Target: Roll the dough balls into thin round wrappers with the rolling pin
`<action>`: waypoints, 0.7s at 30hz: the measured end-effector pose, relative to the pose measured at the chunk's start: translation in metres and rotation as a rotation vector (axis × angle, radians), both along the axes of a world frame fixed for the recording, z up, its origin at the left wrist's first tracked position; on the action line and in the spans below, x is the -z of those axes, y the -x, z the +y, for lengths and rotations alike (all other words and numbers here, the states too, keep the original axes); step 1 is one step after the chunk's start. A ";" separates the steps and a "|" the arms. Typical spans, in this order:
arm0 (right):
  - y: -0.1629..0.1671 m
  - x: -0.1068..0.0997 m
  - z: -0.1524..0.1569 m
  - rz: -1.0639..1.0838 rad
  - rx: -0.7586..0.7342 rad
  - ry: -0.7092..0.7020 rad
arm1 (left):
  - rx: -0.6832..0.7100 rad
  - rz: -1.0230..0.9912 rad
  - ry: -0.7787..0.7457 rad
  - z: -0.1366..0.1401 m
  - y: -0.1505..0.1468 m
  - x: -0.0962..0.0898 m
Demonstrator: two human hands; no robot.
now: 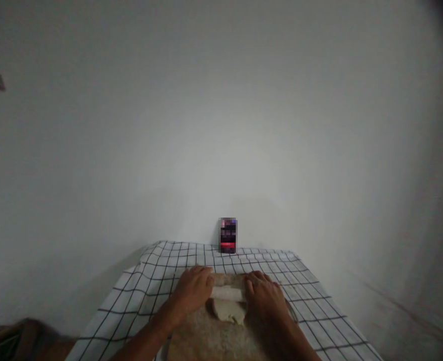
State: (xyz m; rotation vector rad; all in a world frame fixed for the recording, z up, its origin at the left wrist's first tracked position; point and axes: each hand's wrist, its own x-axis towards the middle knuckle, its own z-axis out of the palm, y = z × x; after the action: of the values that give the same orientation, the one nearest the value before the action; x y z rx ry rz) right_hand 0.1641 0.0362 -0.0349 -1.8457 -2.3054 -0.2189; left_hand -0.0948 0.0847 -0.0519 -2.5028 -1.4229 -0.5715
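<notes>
A round, floured brown board [206,341] lies on a table under a white cloth with black checks [139,291]. On the board sits a pale roll of dough [227,301]. My left hand [193,291] presses on the roll's left end, fingers curled over it. My right hand [264,296] rests on the right end in the same way. Both forearms reach in from the bottom edge of the head view.
A small dark phone [228,235] stands upright against the plain white wall [221,125] at the table's far edge. The cloth hangs over the table's left and right sides. A brownish shape [14,341] lies at the bottom left corner.
</notes>
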 end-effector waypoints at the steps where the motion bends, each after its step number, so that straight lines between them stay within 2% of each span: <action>1: -0.001 0.001 -0.002 -0.009 -0.030 0.016 | -0.001 -0.004 -0.045 -0.006 0.000 0.002; 5: -0.004 0.002 -0.021 0.039 -0.097 0.023 | 0.026 0.005 -0.134 -0.039 -0.003 0.001; 8: -0.004 0.001 -0.033 0.153 -0.047 -0.008 | 0.048 -0.004 -0.048 -0.058 -0.007 -0.004; 11: -0.003 -0.003 -0.037 0.222 0.055 -0.030 | -0.023 -0.117 0.075 -0.067 -0.011 -0.009; 15: -0.005 -0.008 -0.036 0.171 0.110 0.009 | -0.050 -0.216 0.165 -0.067 -0.020 -0.016; 18: -0.010 -0.005 -0.027 0.120 0.094 0.027 | -0.069 -0.176 0.151 -0.058 -0.025 -0.018; 21: -0.013 -0.002 -0.008 0.096 0.082 0.038 | -0.110 -0.109 0.154 -0.037 -0.026 -0.020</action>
State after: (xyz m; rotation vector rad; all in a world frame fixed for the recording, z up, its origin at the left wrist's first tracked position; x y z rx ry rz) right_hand 0.1767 0.0280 -0.0328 -1.9265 -2.1881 -0.0961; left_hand -0.0685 0.0480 -0.0324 -2.5225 -1.6930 -0.6069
